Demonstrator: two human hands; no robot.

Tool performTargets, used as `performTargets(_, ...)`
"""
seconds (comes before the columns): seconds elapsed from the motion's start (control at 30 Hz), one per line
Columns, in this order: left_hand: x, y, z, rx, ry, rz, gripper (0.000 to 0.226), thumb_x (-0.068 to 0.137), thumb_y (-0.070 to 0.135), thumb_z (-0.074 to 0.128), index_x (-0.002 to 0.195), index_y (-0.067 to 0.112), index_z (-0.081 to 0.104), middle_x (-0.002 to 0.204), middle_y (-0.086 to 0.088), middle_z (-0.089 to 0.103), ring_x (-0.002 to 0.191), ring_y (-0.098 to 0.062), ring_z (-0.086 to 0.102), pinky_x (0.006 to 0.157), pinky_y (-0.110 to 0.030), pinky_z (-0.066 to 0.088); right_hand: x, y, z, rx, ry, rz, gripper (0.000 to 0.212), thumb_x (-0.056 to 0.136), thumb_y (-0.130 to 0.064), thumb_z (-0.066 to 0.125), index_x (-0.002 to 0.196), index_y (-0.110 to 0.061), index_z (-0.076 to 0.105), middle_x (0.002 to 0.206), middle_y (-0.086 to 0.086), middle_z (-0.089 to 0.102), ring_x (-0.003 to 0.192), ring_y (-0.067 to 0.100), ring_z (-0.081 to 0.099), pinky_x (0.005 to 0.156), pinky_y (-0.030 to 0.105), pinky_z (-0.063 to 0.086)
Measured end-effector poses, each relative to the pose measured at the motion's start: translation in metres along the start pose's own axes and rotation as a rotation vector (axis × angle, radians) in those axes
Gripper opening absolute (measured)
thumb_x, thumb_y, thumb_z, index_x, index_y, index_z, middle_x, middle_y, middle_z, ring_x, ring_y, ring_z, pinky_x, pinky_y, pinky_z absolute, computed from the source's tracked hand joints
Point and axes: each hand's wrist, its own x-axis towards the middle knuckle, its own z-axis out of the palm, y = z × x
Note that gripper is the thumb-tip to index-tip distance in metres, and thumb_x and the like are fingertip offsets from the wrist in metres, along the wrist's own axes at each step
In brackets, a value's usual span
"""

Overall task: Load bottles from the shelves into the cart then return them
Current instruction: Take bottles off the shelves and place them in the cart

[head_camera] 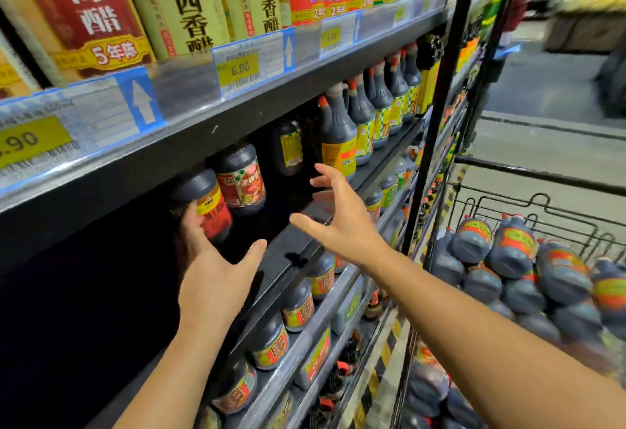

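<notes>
Two hands are at the shelf. The left hand (211, 269), thumb wide, lays its fingers on a dark plastic bottle with a red-and-yellow label (208, 206) at its twelve o'clock. The right hand (335, 218), splayed and holding nothing, has the bottle at nine. The bottle stands long axis upright on the black metal shelf (372, 171), its top hidden.

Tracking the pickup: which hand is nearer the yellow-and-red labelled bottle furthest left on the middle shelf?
Left. The left hand touches the bottle at its lower left side; the right hand hovers open to its right, apart.
</notes>
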Motion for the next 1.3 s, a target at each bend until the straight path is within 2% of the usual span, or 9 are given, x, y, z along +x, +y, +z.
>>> performTargets(0.13, -0.034, 0.032, 0.028, -0.135, -0.157, 0.201, 0.089, 0.075, 0.038, 0.079, 0.146, 0.023, 0.029, 0.141, 0.002, 0.039, 0.129, -0.013, 0.042, 0.098, -0.027, 0.038, -0.061, 0.025, -0.049, -0.009, 0.116, 0.081, 0.073, 0.082, -0.053, 0.067, 0.143, -0.030, 0.034, 0.126, -0.011, 0.053, 0.113, 0.005, 0.054, 0.093, 0.036, 0.050)
performTargets(0.27, -0.069, 0.056, 0.081, -0.234, -0.345, 0.254, 0.081, 0.077, 0.034, 0.077, 0.144, 0.022, 0.033, 0.136, 0.009, 0.036, 0.127, -0.002, 0.037, 0.092, -0.002, 0.034, -0.120, 0.071, -0.098, -0.113, 0.209, 0.238, 0.069, 0.085, -0.047, 0.069, 0.142, -0.025, 0.039, 0.129, -0.009, 0.052, 0.113, 0.007, 0.054, 0.093, 0.032, 0.049)
performTargets(0.43, -0.112, 0.068, 0.169, -0.157, -0.603, 0.250, 0.079, 0.079, 0.034, 0.078, 0.143, 0.018, 0.035, 0.134, 0.005, 0.039, 0.128, -0.015, 0.040, 0.096, -0.021, 0.031, -0.194, 0.144, -0.145, -0.166, 0.261, 0.507, 0.064, 0.087, -0.041, 0.069, 0.142, -0.024, 0.039, 0.133, -0.007, 0.051, 0.116, 0.010, 0.054, 0.094, 0.040, 0.049)
performTargets(0.57, -0.151, 0.065, 0.241, -0.094, -0.818, 0.192, 0.080, 0.082, 0.040, 0.075, 0.145, 0.022, 0.030, 0.141, 0.008, 0.036, 0.132, -0.010, 0.036, 0.098, -0.020, 0.031, -0.241, 0.199, -0.170, -0.205, 0.250, 0.695, 0.065, 0.086, -0.047, 0.067, 0.141, -0.026, 0.039, 0.130, -0.009, 0.053, 0.113, 0.010, 0.054, 0.089, 0.034, 0.049)
performTargets(0.67, -0.177, 0.059, 0.288, -0.002, -0.915, 0.129, 0.083, 0.079, 0.032, 0.078, 0.145, 0.013, 0.033, 0.142, -0.006, 0.041, 0.132, -0.022, 0.041, 0.104, -0.030, 0.036, -0.270, 0.234, -0.183, -0.217, 0.205, 0.796, 0.061, 0.085, -0.047, 0.067, 0.136, -0.023, 0.043, 0.126, -0.009, 0.053, 0.112, 0.008, 0.052, 0.087, 0.027, 0.043)
performTargets(0.8, -0.205, 0.045, 0.339, 0.145, -1.067, 0.043, 0.081, 0.075, 0.037, 0.079, 0.140, 0.013, 0.038, 0.134, -0.010, 0.043, 0.124, -0.028, 0.047, 0.101, -0.036, 0.041, -0.304, 0.277, -0.195, -0.252, 0.114, 0.968, 0.054, 0.083, -0.038, 0.074, 0.125, -0.016, 0.049, 0.110, -0.005, 0.053, 0.109, 0.020, 0.056, 0.082, 0.034, 0.046)
performTargets(0.9, -0.221, 0.029, 0.371, 0.235, -1.179, 0.035, 0.078, 0.074, 0.039, 0.079, 0.135, 0.008, 0.041, 0.133, -0.016, 0.046, 0.126, -0.032, 0.046, 0.100, -0.034, 0.039, -0.323, 0.303, -0.199, -0.283, 0.023, 1.087, 0.059, 0.083, -0.041, 0.072, 0.128, -0.012, 0.047, 0.120, 0.009, 0.056, 0.115, 0.028, 0.054, 0.090, 0.041, 0.047)
performTargets(1.2, -0.259, -0.008, 0.421, 0.437, -1.312, -0.009, 0.057, 0.071, 0.045, 0.075, 0.112, 0.014, 0.052, 0.110, -0.009, 0.056, 0.106, -0.029, 0.055, 0.090, -0.042, 0.047, -0.330, 0.359, -0.174, -0.214, -0.160, 1.342, 0.056, 0.081, -0.042, 0.071, 0.119, -0.009, 0.046, 0.117, 0.014, 0.061, 0.107, 0.031, 0.059, 0.084, 0.037, 0.049)
performTargets(1.3, -0.262, -0.017, 0.431, 0.492, -1.309, 0.003, 0.061, 0.071, 0.049, 0.073, 0.117, 0.016, 0.051, 0.112, -0.007, 0.057, 0.108, -0.028, 0.054, 0.092, -0.041, 0.047, -0.317, 0.375, -0.158, -0.327, -0.214, 1.381, 0.067, 0.080, -0.050, 0.067, 0.124, -0.005, 0.043, 0.126, 0.019, 0.054, 0.116, 0.035, 0.054, 0.091, 0.039, 0.046)
